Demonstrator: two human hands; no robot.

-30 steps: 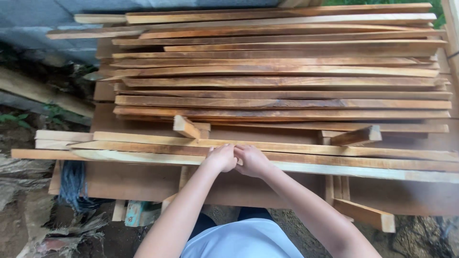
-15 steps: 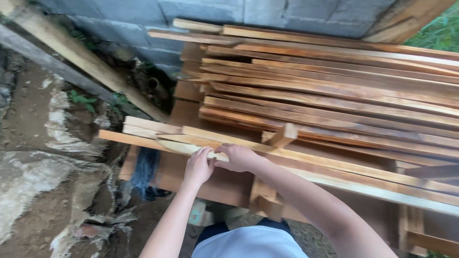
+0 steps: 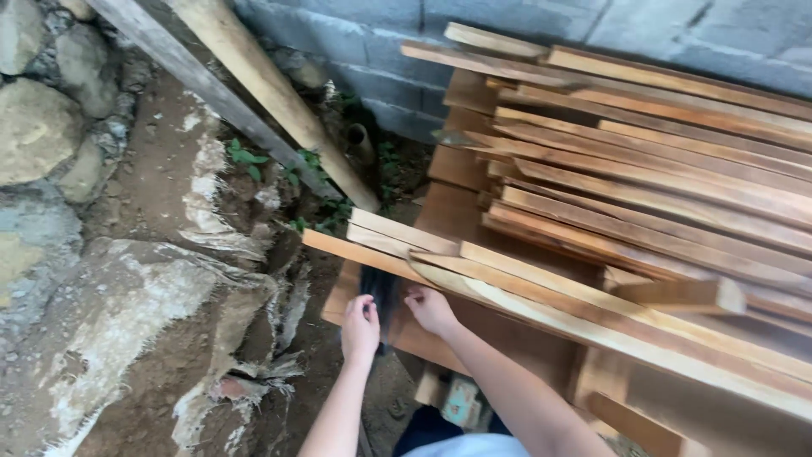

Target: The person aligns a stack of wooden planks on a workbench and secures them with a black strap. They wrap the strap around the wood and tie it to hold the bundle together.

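— Head view: what are the hands on?

— Both sit at the near end of the lowest plank (image 3: 474,283), a long pale strip jutting left past the stack of planks (image 3: 660,178). The right hand (image 3: 430,310) has its fingers curled up against the plank's underside, touching it. The left hand (image 3: 360,326) is just beside it, lower, closed loosely around something dark hanging under the plank end; I cannot tell what that is.

— Is either grip tight?

— Cannot tell; both hands look half curled, neither spread wide.

— And around them?

— The stack lies on a brown board surface (image 3: 457,211). Behind is a grey block wall (image 3: 524,25). Two poles (image 3: 262,93) lean against it, with rocks (image 3: 42,127) and bare earth on the left.
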